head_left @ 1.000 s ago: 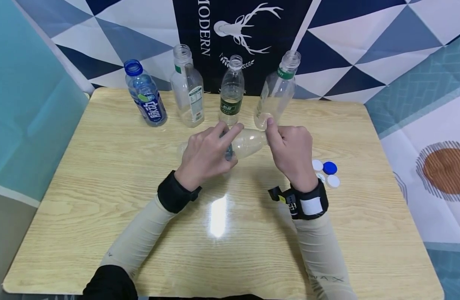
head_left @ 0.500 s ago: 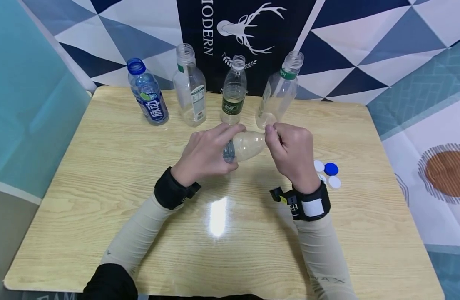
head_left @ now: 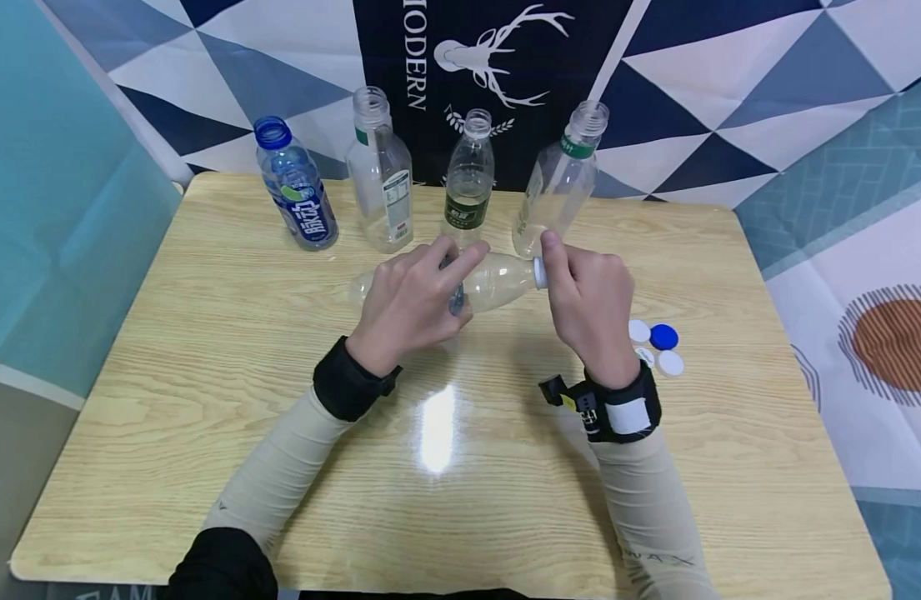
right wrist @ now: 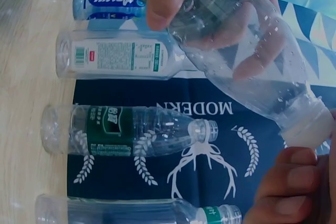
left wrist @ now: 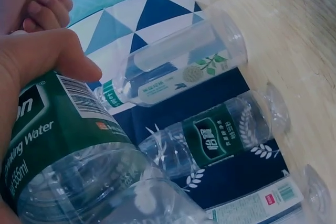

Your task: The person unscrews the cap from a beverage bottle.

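Observation:
My left hand (head_left: 415,300) grips a clear plastic water bottle (head_left: 498,282) round its green label (left wrist: 79,124). The bottle lies nearly sideways above the table, neck to the right. A white cap (right wrist: 308,124) sits on its neck. My right hand (head_left: 591,308) is at this cap, thumb raised along it and the other fingers curled; in the right wrist view its fingertips (right wrist: 291,182) lie against the cap's edge. Part of the cap is hidden behind the thumb in the head view.
Along the table's back stand a blue bottle (head_left: 298,192), a clear bottle with a white label (head_left: 381,187), a small green-labelled bottle (head_left: 468,187) and a clear green-banded bottle (head_left: 558,187), all uncapped. Several loose caps, one a blue cap (head_left: 663,337), lie right of my right hand.
My right hand has shifted slightly right and its thumb has lifted, so the white cap now shows. My left hand's fingers have shifted on the bottle, which stays in about the same place.

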Action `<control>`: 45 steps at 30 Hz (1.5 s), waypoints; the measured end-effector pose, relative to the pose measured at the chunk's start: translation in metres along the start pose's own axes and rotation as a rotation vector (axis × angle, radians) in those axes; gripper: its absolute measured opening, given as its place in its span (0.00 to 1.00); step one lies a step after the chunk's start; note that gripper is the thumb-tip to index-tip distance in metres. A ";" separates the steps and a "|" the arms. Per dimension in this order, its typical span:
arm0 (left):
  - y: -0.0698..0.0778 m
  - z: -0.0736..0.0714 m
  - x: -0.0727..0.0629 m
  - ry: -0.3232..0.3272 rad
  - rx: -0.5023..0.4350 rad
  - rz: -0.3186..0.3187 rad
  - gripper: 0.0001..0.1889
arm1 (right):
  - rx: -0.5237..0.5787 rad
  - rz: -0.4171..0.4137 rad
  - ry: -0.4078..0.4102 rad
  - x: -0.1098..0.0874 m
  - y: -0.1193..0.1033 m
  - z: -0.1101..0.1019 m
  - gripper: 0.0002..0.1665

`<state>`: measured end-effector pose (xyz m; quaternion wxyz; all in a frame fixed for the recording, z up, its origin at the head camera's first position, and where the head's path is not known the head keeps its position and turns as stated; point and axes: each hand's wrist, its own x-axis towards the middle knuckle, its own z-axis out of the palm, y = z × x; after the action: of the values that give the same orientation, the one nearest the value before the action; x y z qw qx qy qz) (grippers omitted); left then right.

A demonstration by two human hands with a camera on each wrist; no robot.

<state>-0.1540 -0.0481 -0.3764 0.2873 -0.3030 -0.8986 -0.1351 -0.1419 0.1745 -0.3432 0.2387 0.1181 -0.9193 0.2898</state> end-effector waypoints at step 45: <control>0.001 -0.011 0.002 -0.162 -0.273 -0.050 0.40 | 0.072 -0.205 0.022 0.001 0.001 -0.012 0.41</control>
<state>-0.1504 -0.0508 -0.3664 0.1665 -0.3265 -0.8995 -0.2380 -0.1387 0.1819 -0.3343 0.2725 0.2169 -0.8887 0.2982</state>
